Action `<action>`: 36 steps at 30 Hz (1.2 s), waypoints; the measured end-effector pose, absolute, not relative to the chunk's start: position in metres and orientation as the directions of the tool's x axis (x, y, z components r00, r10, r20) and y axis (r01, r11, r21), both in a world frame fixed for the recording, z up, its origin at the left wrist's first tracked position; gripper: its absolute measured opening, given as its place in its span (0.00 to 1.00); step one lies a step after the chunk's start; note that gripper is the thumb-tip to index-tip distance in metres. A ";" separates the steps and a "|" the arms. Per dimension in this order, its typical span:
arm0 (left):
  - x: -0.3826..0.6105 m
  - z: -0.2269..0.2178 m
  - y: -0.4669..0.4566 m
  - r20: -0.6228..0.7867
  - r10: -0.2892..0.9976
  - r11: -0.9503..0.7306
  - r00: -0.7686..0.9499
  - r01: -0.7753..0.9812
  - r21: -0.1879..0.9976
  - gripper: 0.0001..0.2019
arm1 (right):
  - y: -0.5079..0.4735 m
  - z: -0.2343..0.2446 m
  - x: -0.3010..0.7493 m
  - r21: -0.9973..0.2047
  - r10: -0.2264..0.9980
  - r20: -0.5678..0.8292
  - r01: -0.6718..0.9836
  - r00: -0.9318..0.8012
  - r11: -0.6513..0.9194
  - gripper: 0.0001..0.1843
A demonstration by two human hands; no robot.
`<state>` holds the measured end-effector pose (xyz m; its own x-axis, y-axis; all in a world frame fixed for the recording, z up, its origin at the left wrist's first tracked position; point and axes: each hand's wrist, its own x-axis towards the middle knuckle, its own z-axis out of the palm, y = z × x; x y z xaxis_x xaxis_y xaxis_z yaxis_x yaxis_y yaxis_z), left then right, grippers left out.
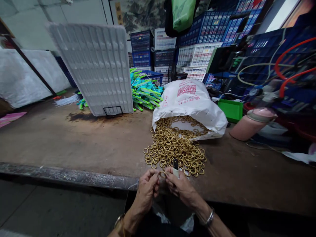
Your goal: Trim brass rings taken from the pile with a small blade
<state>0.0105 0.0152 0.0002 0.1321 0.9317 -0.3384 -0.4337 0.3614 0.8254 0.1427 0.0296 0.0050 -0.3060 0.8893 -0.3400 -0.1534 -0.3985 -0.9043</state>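
Note:
My left hand (147,187) pinches one side of a gold-coloured ring (162,174) at the table's front edge. On its other side, the fingertips of my right hand (181,186) meet the same ring. A small tool with a pale body and a black end (175,167) also sticks up out of my right hand; its kind is not clear. Just beyond my hands lies a heap of similar rings (176,148). They spill from the open mouth of a white sack (190,98) lying on its side, with red print on it.
The brown table (74,141) bears an upright pale ribbed panel (98,69) on a black wire stand. Behind the sack lies a pile of green and turquoise pieces (145,90). To the right are a green tray (230,110) and a pink bottle (251,123). Stacked crates (197,54) stand behind.

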 end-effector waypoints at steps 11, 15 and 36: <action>0.010 0.007 0.011 -0.291 0.948 0.317 0.131 -0.274 0.908 0.16 | 0.026 0.000 0.142 -0.910 0.870 -0.335 -0.117 -0.361 -0.399 0.17; 0.012 0.009 0.012 -0.125 0.990 0.131 0.067 -0.092 0.987 0.16 | 0.031 -0.002 0.140 -0.964 0.944 -0.258 0.113 -0.206 -0.239 0.15; 0.007 0.004 0.010 -0.287 0.935 0.338 0.209 -0.281 0.898 0.17 | 0.027 -0.012 0.148 -0.726 0.953 0.001 0.655 -0.302 0.208 0.06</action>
